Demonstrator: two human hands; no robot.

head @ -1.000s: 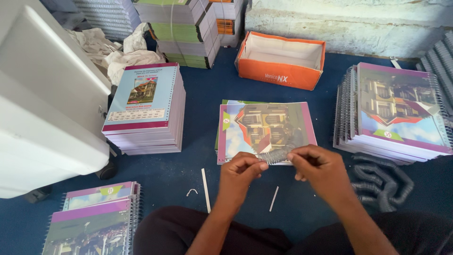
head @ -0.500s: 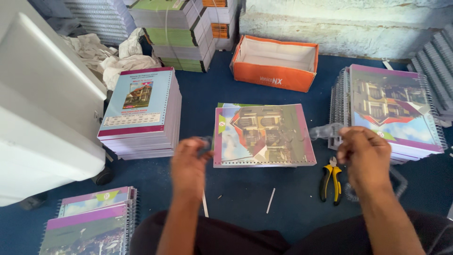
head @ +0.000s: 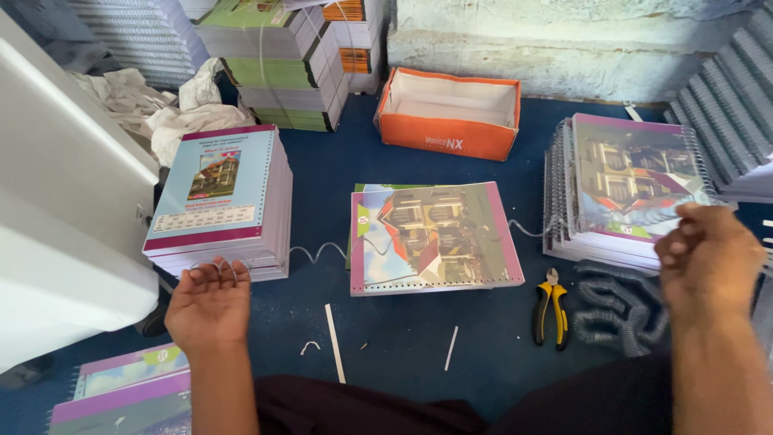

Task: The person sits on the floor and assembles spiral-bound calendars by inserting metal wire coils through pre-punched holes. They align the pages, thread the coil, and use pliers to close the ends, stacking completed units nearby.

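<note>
A thin silver spiral wire [head: 318, 250] is stretched out across the blue floor and over an unbound notebook [head: 435, 236] with a house picture on its cover. My left hand [head: 209, 304] is at the lower left, palm up, fingers curled on one end of the wire, next to a stack of covered books [head: 221, 197]. My right hand [head: 708, 258] is a closed fist at the right, holding the other end in front of a stack of spiral-bound notebooks [head: 628, 185].
Yellow-handled pliers [head: 550, 308] lie right of the notebook, beside a heap of dark coils [head: 620, 310]. An orange box [head: 451, 121] stands open behind. A white machine [head: 64, 217] fills the left. White strips [head: 334, 342] lie on the floor; bound notebooks [head: 121, 387] sit lower left.
My hands were together at the notebook's front edge and have moved far apart, left and right, drawing the wire out long. The pliers have come into view.
</note>
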